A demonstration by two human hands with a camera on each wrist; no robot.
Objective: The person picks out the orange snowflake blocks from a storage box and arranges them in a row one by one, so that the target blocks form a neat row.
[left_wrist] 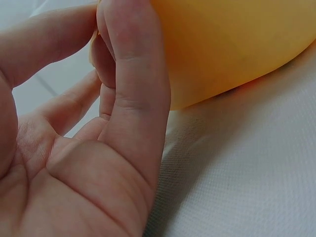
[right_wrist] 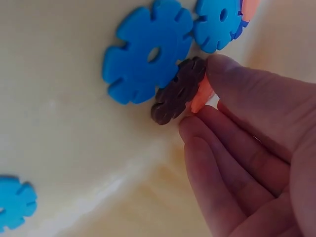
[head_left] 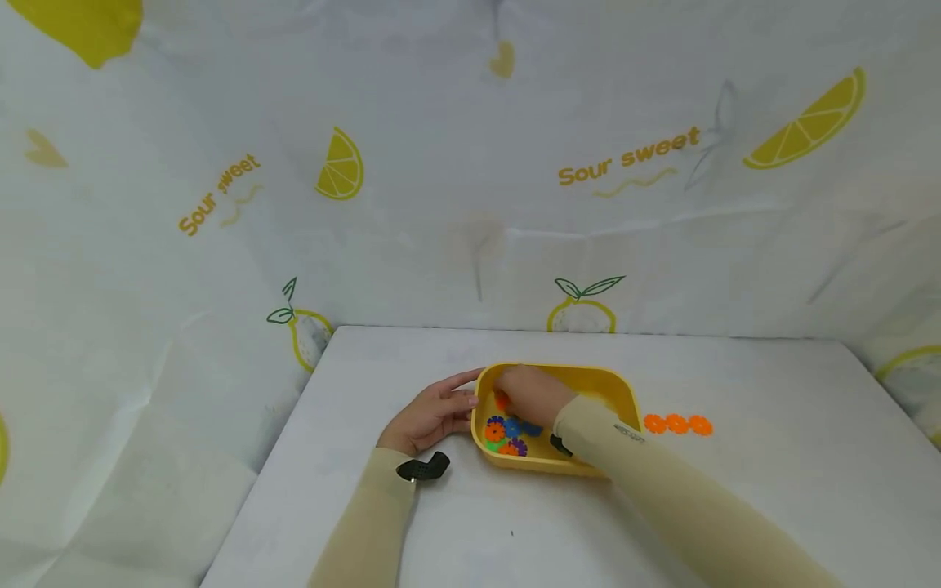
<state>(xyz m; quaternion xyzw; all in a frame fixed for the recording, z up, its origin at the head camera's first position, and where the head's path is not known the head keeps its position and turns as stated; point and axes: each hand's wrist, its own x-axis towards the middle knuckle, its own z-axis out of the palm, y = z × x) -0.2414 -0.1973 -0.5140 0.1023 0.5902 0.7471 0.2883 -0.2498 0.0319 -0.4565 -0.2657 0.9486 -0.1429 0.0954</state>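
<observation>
A yellow plastic basket [head_left: 560, 465] stands on the table with flower-shaped notched discs in it. At its left end my left hand [head_left: 430, 415] holds the wall, thumb and fingers at the rim; in the left wrist view they meet the yellow wall [left_wrist: 232, 44]. My right hand [head_left: 531, 396] reaches inside, near the far left corner. In the right wrist view its thumb and fingertips pinch an orange disc [right_wrist: 201, 95], seen edge-on. A dark disc [right_wrist: 178, 91] overlaps it, beside a large blue disc [right_wrist: 148, 52]. Orange, blue, purple and green discs lie at the basket's left end.
Right of the basket, three orange discs [head_left: 677, 424] lie in a row on the white table [head_left: 772, 490]. Another blue disc [right_wrist: 15, 202] lies apart on the basket floor. A lemon-printed white cloth [head_left: 441, 245] hangs behind the table.
</observation>
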